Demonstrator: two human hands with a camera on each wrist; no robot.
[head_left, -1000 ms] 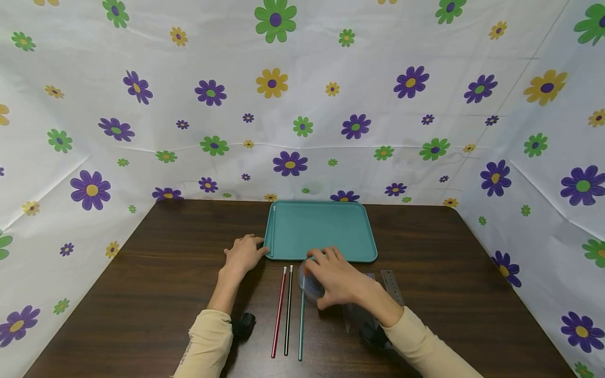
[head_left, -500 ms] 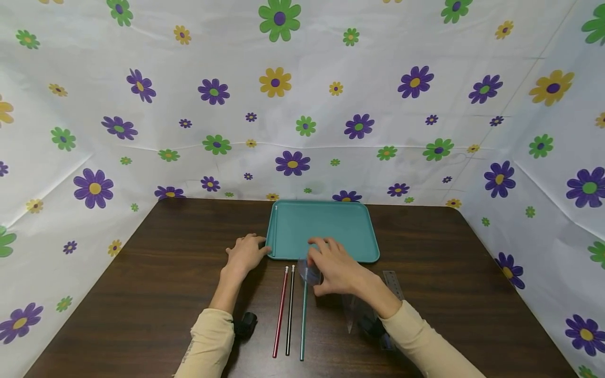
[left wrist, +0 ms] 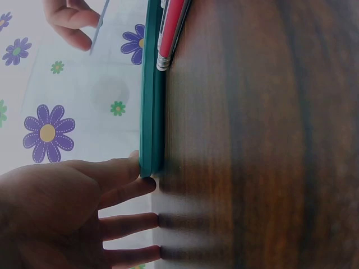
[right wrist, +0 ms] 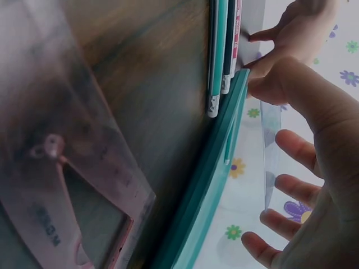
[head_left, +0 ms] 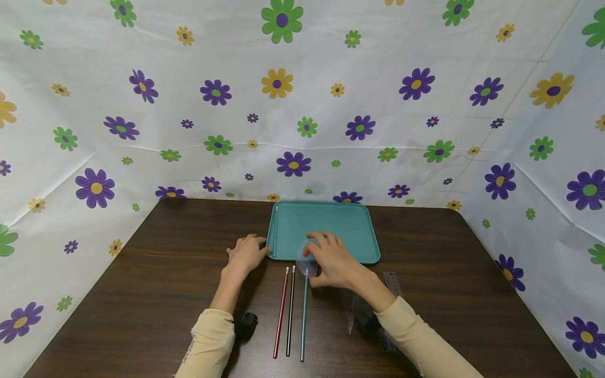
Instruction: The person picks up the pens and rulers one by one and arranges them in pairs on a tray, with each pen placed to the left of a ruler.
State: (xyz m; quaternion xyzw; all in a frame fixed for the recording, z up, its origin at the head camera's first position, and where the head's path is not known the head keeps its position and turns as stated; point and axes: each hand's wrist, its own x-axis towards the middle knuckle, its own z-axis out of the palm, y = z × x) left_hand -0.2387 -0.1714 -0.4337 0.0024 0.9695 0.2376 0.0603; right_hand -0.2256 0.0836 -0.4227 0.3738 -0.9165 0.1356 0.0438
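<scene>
My right hand [head_left: 334,265] holds a clear, thin, rounded plastic protractor [head_left: 306,258] by its edge, over the front rim of the teal tray [head_left: 326,231]. The right wrist view shows the protractor [right wrist: 271,151] standing edge-on between thumb and fingers. My left hand [head_left: 246,255] touches the tray's front left corner. In the left wrist view its thumb lies on the rim and its other fingertips reach the table, fairly straight. A teal pencil [head_left: 275,231] lies inside along the tray's left side. In front are a red pencil [head_left: 281,312], a black pencil [head_left: 290,312] and a green pencil [head_left: 304,320].
Under and beside my right forearm lie a clear set square [head_left: 350,312] and a ruler [head_left: 392,282], both partly covered. The dark wooden table [head_left: 179,262] meets a flowered cloth [head_left: 189,105] at its back edge.
My right hand has moved back and slightly left with the protractor, lifting it from over the green pencil to the tray's front rim. The left hand keeps its place at the tray corner.
</scene>
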